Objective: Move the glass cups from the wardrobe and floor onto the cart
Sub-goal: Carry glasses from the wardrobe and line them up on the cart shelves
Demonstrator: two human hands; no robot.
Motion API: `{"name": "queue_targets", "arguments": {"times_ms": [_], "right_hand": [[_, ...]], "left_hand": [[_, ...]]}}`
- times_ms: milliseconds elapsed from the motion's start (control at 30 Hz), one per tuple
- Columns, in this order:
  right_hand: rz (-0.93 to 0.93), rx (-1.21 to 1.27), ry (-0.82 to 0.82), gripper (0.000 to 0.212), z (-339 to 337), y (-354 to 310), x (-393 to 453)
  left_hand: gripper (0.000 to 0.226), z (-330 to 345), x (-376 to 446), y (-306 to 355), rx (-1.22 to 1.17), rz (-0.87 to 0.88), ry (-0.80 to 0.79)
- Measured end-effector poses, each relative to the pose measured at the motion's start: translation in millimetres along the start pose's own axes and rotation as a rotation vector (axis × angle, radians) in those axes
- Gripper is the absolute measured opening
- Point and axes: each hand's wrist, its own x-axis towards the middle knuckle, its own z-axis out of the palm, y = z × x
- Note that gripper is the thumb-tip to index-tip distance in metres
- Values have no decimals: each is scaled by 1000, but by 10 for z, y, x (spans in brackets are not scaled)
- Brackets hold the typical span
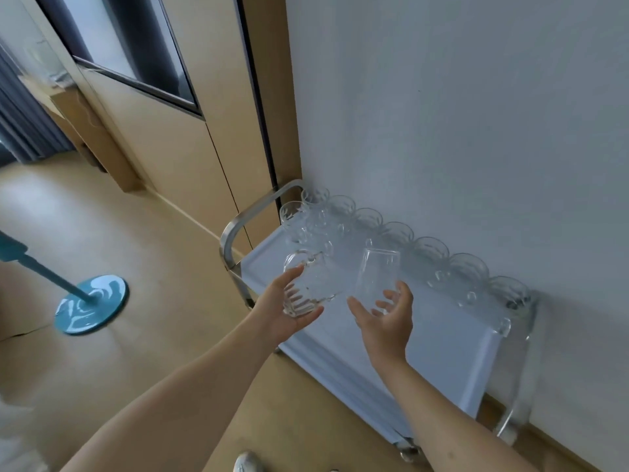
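Closest to us, at the bottom edge, we see the tip of a shoe (246, 462) on the tan floor (143, 335). Our two bare arms reach up and out from there.

Our left hand (286, 310) holds a ribbed glass cup (308, 284). The fingers and thumb curl around its thick bottom, and the cup tips away from us, with its handle near the top. It hangs in the air over the near left corner of the cart (425, 352).

Our right hand (386, 318) holds a smooth glass cup (377, 275). The thumb is on one side and the bent fingers are on the other side, at the low end of the cup. This cup leans too and is up in the air over the cart top. The two cups are just beside each other.

Past our hands, the cart has a flat pale top and a shiny metal handle (245, 219) on the left end. A row of glass cups (429, 252) stands along the back edge, next to the white wall (459, 114). More cups crowd the far left corner.

To the left, a blue round fan base (92, 304) sits on the floor. Farther back stands a wooden wardrobe (163, 124).
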Motion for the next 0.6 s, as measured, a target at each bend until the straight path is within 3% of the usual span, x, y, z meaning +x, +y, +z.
{"name": "queue_targets", "arguments": {"times_ms": [267,600], "right_hand": [[62,-27,115,90,319,101,242],[106,-57,301,92,793,82,319]], "left_hand": [[59,-70,574,325,341,-77,67],[85,-178,1133,830,691,-54,102]]}}
